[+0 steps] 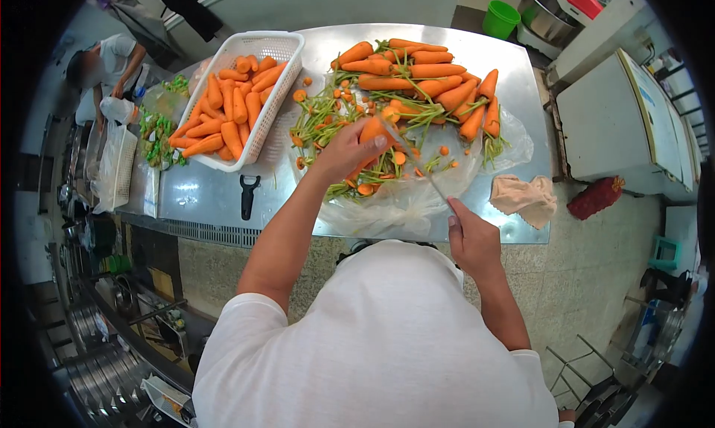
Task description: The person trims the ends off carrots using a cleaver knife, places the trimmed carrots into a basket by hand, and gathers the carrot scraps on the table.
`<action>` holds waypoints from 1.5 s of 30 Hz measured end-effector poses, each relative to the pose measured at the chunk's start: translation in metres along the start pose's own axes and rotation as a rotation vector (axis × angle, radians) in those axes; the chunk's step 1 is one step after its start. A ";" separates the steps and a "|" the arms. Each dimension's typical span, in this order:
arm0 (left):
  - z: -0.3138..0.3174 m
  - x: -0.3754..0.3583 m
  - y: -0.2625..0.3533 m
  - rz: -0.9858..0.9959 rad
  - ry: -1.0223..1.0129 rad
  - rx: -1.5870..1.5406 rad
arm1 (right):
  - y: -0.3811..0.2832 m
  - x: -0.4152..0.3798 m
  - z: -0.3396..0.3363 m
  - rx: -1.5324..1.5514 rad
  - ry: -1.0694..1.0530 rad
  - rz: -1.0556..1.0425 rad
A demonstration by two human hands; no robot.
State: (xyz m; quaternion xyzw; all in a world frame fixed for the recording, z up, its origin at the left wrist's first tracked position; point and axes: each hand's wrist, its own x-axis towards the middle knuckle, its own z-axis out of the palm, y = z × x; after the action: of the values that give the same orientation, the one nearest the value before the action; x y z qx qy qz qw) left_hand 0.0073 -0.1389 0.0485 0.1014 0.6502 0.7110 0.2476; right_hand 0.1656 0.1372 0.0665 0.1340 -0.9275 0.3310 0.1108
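Observation:
My left hand (pixel 344 154) is closed around a carrot (pixel 372 132) above the cut tops. In my right hand (pixel 472 238) is a knife (pixel 424 171), its blade slanting up and left to the end of that carrot. Below them, cut carrot tops (pixel 320 126) with green stems and orange end pieces lie scattered on a clear plastic bag (pixel 402 212). Behind, a pile of whole carrots (pixel 424 71) with stems rests on the metal table. A white plastic basket (pixel 290 48) at the left holds several carrots without stems (pixel 234 104).
A black peeler (pixel 249 197) lies on the metal table (pixel 201 197) near its front edge. A beige cloth (pixel 523 199) sits at the right corner. Leafy greens (pixel 158 138) lie left of the basket. Another person (pixel 115 67) stands at the far left. A red sack (pixel 596 198) is on the floor.

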 end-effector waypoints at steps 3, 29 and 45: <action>-0.007 -0.014 0.000 -0.069 0.032 0.150 | -0.001 0.000 0.002 -0.123 -0.102 -0.059; -0.002 -0.033 -0.033 0.263 0.620 -0.779 | -0.022 0.052 0.066 0.500 -0.151 0.406; -0.141 -0.035 -0.022 0.727 0.792 -1.037 | 0.010 0.012 0.053 0.648 -0.220 0.712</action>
State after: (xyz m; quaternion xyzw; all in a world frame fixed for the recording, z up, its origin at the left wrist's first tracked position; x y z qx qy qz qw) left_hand -0.0237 -0.2782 0.0148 -0.0835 0.1974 0.9469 -0.2395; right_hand 0.1452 0.1086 0.0240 -0.1296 -0.7711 0.6037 -0.1553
